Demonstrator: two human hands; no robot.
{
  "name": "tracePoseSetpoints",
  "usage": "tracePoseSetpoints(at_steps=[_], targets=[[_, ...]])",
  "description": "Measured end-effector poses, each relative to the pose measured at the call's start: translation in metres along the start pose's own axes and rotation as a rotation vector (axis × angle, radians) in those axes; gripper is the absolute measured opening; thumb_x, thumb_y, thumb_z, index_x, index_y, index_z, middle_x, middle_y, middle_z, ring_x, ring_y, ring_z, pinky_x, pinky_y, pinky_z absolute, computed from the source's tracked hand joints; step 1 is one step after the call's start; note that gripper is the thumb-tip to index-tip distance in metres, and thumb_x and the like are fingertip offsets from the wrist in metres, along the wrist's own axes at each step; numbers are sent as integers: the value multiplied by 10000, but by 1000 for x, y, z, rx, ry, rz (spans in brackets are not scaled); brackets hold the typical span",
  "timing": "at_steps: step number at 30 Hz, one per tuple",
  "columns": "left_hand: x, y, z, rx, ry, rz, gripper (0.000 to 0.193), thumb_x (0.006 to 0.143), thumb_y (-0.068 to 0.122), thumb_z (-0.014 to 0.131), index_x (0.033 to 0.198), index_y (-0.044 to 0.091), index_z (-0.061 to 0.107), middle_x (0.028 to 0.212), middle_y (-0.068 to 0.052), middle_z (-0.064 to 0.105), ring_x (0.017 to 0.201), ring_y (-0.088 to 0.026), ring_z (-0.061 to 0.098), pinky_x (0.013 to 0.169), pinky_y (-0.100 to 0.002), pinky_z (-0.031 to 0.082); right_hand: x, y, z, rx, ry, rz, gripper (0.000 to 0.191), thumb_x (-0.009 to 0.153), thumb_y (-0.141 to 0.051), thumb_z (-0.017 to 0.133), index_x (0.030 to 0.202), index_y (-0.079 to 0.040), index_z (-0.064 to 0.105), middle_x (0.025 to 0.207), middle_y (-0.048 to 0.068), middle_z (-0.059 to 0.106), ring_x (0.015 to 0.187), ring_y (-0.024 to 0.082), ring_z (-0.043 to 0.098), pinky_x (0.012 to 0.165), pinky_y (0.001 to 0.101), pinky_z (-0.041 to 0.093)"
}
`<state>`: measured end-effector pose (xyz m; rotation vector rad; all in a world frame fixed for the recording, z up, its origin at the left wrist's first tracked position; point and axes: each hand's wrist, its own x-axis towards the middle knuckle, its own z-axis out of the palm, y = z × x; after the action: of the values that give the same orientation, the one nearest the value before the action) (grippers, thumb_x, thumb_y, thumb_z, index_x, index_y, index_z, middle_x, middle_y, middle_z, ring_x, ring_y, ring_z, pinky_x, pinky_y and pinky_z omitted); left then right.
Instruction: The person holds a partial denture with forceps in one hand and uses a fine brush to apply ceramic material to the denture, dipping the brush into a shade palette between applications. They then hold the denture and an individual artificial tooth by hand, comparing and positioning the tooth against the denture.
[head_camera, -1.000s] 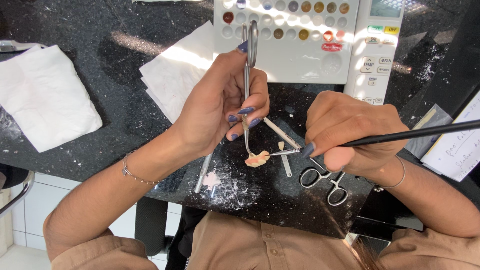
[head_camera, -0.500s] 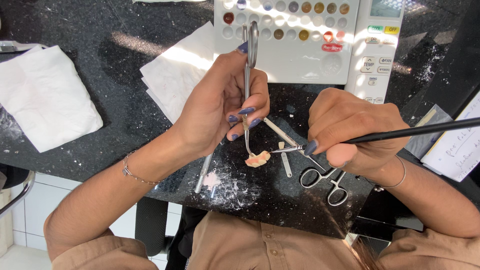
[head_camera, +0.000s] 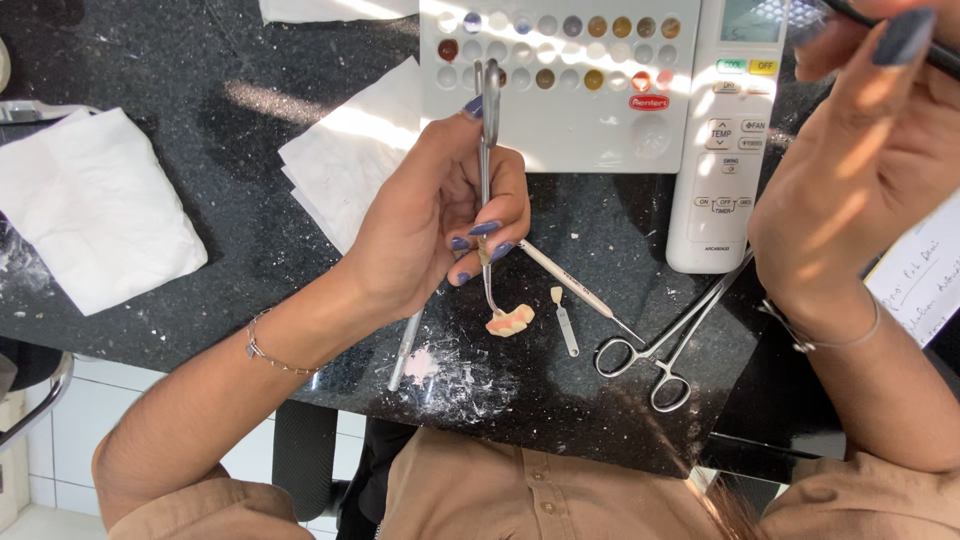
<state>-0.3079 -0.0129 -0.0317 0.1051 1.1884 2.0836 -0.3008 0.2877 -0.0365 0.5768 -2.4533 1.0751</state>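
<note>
Gripping a long metal clamp (head_camera: 487, 150) with the left hand (head_camera: 430, 225), fingers closed around its handle, tip pointing down toward the body. Holding in the clamp's tip a small dental piece (head_camera: 510, 321), a short row of pale teeth on a pink base, just above or touching the black speckled tabletop (head_camera: 200, 60); not possible to tell which.

Keeping the right hand (head_camera: 860, 170) high and close to the camera, well apart from the dental piece, fingers pinching a thin dark stick (head_camera: 940, 55), probably a brush handle; its tip lying outside the view.

Lying near the piece: 1 thin pointed instrument (head_camera: 580, 292), 1 small white spatula-like part (head_camera: 565, 322) and 1 pair of locking forceps (head_camera: 655, 350). Resting farther up: a white palette (head_camera: 560, 110) with round wells, several holding brown, red and grey colours, and beside it a white remote control (head_camera: 725, 140). Lying to the left: 2 white tissues (head_camera: 90, 205) (head_camera: 345, 165).

Judging the progress: colours already sitting in the wells and white residue (head_camera: 450, 375) spread on the tabletop, so some work seeming done. Not touching the piece with the stick at this moment, so the work on the teeth seeming not finished, though not being clear how much is left.
</note>
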Motion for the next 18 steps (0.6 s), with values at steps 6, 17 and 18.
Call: tracePoseSetpoints(at_steps=[6,17,18], targets=[[0,1,0,5,-19,15,611,1114,483,229,688,109,455,629,-60,476,480,-73,313,399,-198,316,-1,15,6,-91,-28,-41,416,1216,-279,401,978,-4,603,843,77,555,689,160,486,629,275,374],[-8,8,2,48,-82,91,630,1126,482,248,702,82,485,576,-87,513,412,-68,342,396,-209,304,0,6,10,-132,-37,-29,411,1280,-223,350,1075,33,598,937,107,535,745,154,462,670,272,339],[-8,9,1,58,-80,101,631,1127,483,250,701,82,486,573,-87,512,415,-70,347,395,-209,305,0,7,11,-133,-29,-32,404,1281,-220,356,1078,32,598,947,109,534,757,156,462,678,274,341]])
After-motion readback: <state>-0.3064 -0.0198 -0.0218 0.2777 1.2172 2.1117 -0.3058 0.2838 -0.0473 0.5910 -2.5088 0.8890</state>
